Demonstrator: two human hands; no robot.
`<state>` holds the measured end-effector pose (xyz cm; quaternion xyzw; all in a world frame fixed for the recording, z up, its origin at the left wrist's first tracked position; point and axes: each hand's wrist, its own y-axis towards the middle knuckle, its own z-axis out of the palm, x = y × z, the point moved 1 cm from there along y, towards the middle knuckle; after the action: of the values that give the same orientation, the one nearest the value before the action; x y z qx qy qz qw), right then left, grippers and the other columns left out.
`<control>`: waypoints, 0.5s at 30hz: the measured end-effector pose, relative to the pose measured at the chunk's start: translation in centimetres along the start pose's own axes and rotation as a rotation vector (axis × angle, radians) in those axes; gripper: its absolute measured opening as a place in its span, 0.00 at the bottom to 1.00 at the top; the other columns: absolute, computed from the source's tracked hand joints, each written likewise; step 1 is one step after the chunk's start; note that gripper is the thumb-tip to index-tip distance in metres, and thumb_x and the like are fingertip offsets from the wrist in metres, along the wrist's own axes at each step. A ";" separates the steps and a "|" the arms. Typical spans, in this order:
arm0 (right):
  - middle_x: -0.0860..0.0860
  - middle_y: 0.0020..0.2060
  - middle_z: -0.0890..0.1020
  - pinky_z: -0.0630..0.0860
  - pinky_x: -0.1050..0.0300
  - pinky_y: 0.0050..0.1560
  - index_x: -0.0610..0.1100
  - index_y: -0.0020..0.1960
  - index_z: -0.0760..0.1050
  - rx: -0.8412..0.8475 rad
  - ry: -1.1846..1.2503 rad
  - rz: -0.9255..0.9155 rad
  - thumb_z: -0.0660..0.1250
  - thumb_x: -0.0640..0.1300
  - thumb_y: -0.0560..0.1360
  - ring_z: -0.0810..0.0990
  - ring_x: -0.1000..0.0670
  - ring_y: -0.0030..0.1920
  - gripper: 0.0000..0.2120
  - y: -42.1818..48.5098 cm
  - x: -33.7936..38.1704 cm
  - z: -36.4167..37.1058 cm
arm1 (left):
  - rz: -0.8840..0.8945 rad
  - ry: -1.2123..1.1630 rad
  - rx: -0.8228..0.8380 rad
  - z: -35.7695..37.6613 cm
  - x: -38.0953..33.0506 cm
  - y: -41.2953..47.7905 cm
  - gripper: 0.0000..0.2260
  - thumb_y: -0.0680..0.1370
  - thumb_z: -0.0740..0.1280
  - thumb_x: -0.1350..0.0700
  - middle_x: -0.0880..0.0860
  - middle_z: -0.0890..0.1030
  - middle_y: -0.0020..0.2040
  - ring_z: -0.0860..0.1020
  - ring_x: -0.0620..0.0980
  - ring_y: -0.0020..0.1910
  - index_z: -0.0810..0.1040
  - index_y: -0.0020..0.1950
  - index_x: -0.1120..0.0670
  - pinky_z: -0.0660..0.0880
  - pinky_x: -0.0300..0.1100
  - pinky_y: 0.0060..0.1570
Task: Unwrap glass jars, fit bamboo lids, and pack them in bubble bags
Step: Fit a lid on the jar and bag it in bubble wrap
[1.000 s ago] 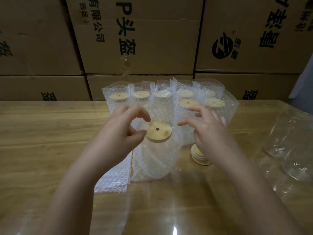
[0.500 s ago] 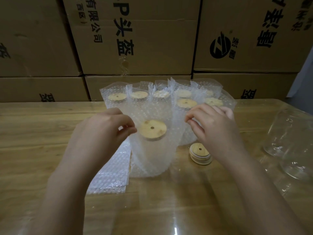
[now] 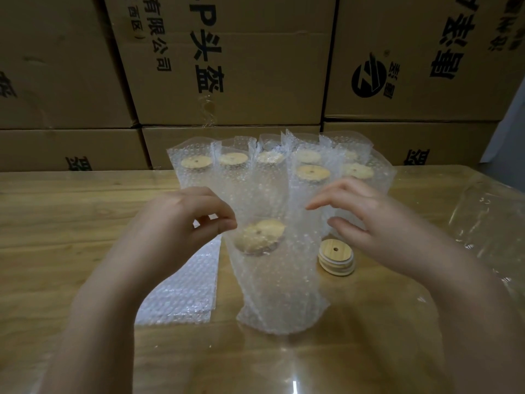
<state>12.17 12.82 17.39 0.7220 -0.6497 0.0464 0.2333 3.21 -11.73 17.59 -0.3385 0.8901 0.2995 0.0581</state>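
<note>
Between our two hands a bubble bag [image 3: 279, 294] stands upright on the table [image 3: 71, 223], its open mouth rising above our fingertips. Inside it sits a glass jar [image 3: 265, 253] closed with a bamboo lid [image 3: 260, 236], which shows through the bubbled film level with our left thumb.

Our left hand [image 3: 176, 226] is curled, thumb and forefinger pinching the bag's near left edge. Our right hand [image 3: 369, 220] is loosely spread on the other side: the forefinger reaches to the bag's right wall and the thumb hangs apart below it (whether that thumb touches the film, we cannot tell).

Just under our right hand, beside the bag's right side, a small stack of bamboo lids [image 3: 336, 257] lies on the table, the top one showing its centre hole. Under our left forearm and wrist, flat bubble bags [image 3: 181, 288] lie in a pile that touches the standing bag's left foot.

Beyond both hands, packed jars [image 3: 284, 163] stand crowded together in their own bubble bags, lids visible through the tops. Behind them rise cardboard boxes [image 3: 255, 66] printed in black. Far out past our right hand, at the table's edge, lies something clear and glossy [image 3: 488, 220], glass or film, too blurred for us to say.
</note>
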 end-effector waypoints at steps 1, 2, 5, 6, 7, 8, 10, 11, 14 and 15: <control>0.67 0.56 0.69 0.69 0.52 0.61 0.62 0.56 0.73 0.010 -0.002 0.009 0.60 0.48 0.79 0.75 0.58 0.55 0.11 0.0 -0.1 0.1 | -0.003 -0.007 0.004 0.0 0.0 0.0 0.03 0.73 0.69 0.51 0.38 0.79 0.41 0.78 0.38 0.39 0.83 0.43 0.46 0.73 0.36 0.39; 0.66 0.55 0.70 0.71 0.52 0.59 0.62 0.53 0.74 0.005 -0.002 0.015 0.60 0.50 0.78 0.75 0.57 0.54 0.08 0.1 -0.1 0.1 | -0.008 -0.017 0.008 0.0 0.0 0.0 0.03 0.73 0.69 0.51 0.38 0.79 0.41 0.78 0.38 0.40 0.83 0.43 0.46 0.74 0.38 0.39; 0.64 0.47 0.74 0.73 0.51 0.54 0.57 0.46 0.74 -0.065 -0.020 0.010 0.58 0.53 0.75 0.75 0.58 0.51 0.06 0.3 -0.4 0.0 | -0.049 -0.029 0.023 -0.1 0.0 0.0 0.06 0.72 0.66 0.46 0.38 0.79 0.41 0.77 0.38 0.39 0.82 0.43 0.44 0.77 0.45 0.40; 0.63 0.45 0.75 0.74 0.50 0.53 0.55 0.45 0.74 -0.096 -0.035 0.003 0.58 0.53 0.74 0.75 0.57 0.50 0.06 0.3 -0.5 -0.1 | -0.062 -0.018 0.022 -0.1 0.1 -0.1 0.08 0.71 0.65 0.45 0.38 0.79 0.41 0.77 0.38 0.39 0.82 0.44 0.43 0.78 0.47 0.40; 0.62 0.44 0.76 0.74 0.50 0.51 0.53 0.44 0.75 -0.127 -0.048 -0.008 0.59 0.52 0.74 0.76 0.57 0.48 0.07 0.4 -0.5 -0.2 | -0.068 -0.005 0.013 -0.1 0.1 -0.1 0.09 0.71 0.64 0.44 0.38 0.80 0.40 0.77 0.38 0.39 0.82 0.44 0.44 0.78 0.49 0.40; 0.62 0.42 0.77 0.75 0.51 0.49 0.51 0.45 0.76 -0.163 -0.061 -0.026 0.61 0.51 0.75 0.76 0.57 0.46 0.07 0.4 -0.5 -0.2 | -0.066 0.004 -0.005 -0.1 0.1 -0.1 0.10 0.71 0.64 0.44 0.38 0.80 0.39 0.78 0.39 0.39 0.83 0.44 0.45 0.78 0.51 0.39; 0.58 0.41 0.79 0.76 0.52 0.45 0.46 0.44 0.78 -0.272 -0.088 -0.080 0.64 0.47 0.75 0.77 0.55 0.43 0.06 0.4 -0.4 -0.1 | -0.039 0.017 -0.080 0.1 -0.1 0.0 0.08 0.73 0.67 0.47 0.41 0.81 0.39 0.78 0.41 0.38 0.84 0.45 0.48 0.78 0.52 0.37; 0.56 0.40 0.80 0.76 0.52 0.43 0.44 0.44 0.79 -0.330 -0.103 -0.103 0.66 0.44 0.75 0.78 0.53 0.42 0.04 0.5 -0.2 0.0 | -0.019 0.033 -0.130 0.2 -0.2 0.0 0.07 0.74 0.68 0.50 0.42 0.82 0.39 0.78 0.44 0.36 0.84 0.45 0.50 0.78 0.52 0.36; 0.53 0.39 0.80 0.75 0.53 0.39 0.43 0.42 0.79 -0.412 -0.119 -0.122 0.69 0.40 0.74 0.78 0.51 0.41 0.02 0.4 0.0 -0.1 | 0.016 0.092 -0.226 0.3 -0.5 0.2 0.04 0.75 0.70 0.55 0.42 0.80 0.39 0.78 0.48 0.34 0.84 0.45 0.52 0.77 0.51 0.32; 0.53 0.39 0.80 0.75 0.53 0.39 0.43 0.42 0.78 -0.399 -0.123 -0.115 0.69 0.40 0.74 0.78 0.51 0.41 0.02 0.4 -0.1 -0.1 | 0.026 0.098 -0.230 0.3 -0.5 0.3 0.03 0.75 0.70 0.55 0.42 0.80 0.39 0.78 0.48 0.33 0.84 0.45 0.52 0.77 0.51 0.31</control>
<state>11.77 12.92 17.55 0.6986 -0.6170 -0.1408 0.3339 3.41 -11.08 17.60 -0.3454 0.8560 0.3836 -0.0285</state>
